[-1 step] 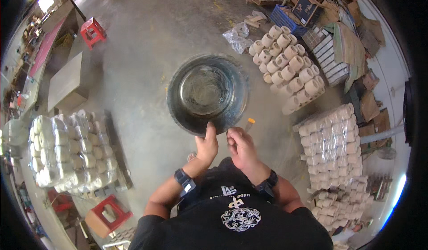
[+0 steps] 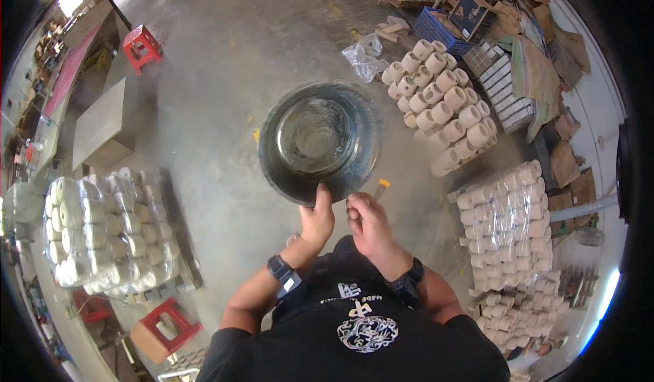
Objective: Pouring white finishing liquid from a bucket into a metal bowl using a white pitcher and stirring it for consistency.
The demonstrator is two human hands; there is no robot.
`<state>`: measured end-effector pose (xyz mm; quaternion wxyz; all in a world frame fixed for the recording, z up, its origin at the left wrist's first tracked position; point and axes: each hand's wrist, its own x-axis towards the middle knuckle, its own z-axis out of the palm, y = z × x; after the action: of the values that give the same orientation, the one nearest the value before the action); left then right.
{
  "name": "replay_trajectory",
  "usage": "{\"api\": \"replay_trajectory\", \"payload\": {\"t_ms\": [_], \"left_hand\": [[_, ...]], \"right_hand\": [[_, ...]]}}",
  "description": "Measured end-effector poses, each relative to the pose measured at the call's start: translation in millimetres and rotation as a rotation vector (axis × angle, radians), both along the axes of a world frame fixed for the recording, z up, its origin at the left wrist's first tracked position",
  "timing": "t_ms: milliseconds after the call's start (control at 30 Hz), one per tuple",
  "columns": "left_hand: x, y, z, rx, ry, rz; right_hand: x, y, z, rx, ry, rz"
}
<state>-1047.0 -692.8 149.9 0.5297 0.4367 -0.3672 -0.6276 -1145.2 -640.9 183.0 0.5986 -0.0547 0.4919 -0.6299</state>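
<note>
A round dark basin with a shiny, streaked inside is held out in front of my body. My left hand grips its near rim, thumb over the edge and the other fingers hidden underneath. To the right of it, my right hand is closed, with thumb and bent forefinger pinched at the same rim. A thin stick-like thing with an orange tip shows just beyond my right hand; whether that hand holds it I cannot tell.
Wrapped stacks of pale hollow cylinders stand at left and right. More loose cylinders are piled at far right, beside a blue crate. Red stools stand at far left and near left. A plastic bag lies on the floor.
The basin has shifted very slightly to the right. Both hands keep the same hold at its rim.
</note>
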Motion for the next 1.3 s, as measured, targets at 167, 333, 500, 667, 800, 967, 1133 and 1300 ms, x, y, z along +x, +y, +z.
{"api": "replay_trajectory", "payload": {"t_ms": [167, 333, 500, 667, 800, 967, 1133, 1300], "left_hand": [[-8, -72, -29, -0.221, -0.045, 0.165], [-22, -163, -50, -0.169, -0.100, 0.232], [-10, -252, -74, -0.199, -0.304, 0.400], [-11, -317, -21, 0.304, 0.499, 0.316], [-27, -362, 15, 0.342, 0.537, 0.254], [-37, -432, 19, 0.378, 0.511, 0.057], [-43, -513, 7, 0.441, 0.584, -0.069], [-52, -591, 19, 0.257, 0.330, -0.107]], "right_hand": [[2, -75, -16, 0.046, 0.009, 0.014], [-19, -174, -28, 0.011, 0.032, 0.131], [-33, -247, 8, -0.194, 0.091, 0.251], [-85, -341, 26, -0.504, 0.528, 0.513], [-124, -397, 17, -0.683, 1.238, 0.660], [-121, -466, 34, -0.919, 1.535, 0.389], [-118, -554, 50, -0.993, 1.647, 0.558], [-126, -635, 55, -0.840, 1.651, 0.756]]}}
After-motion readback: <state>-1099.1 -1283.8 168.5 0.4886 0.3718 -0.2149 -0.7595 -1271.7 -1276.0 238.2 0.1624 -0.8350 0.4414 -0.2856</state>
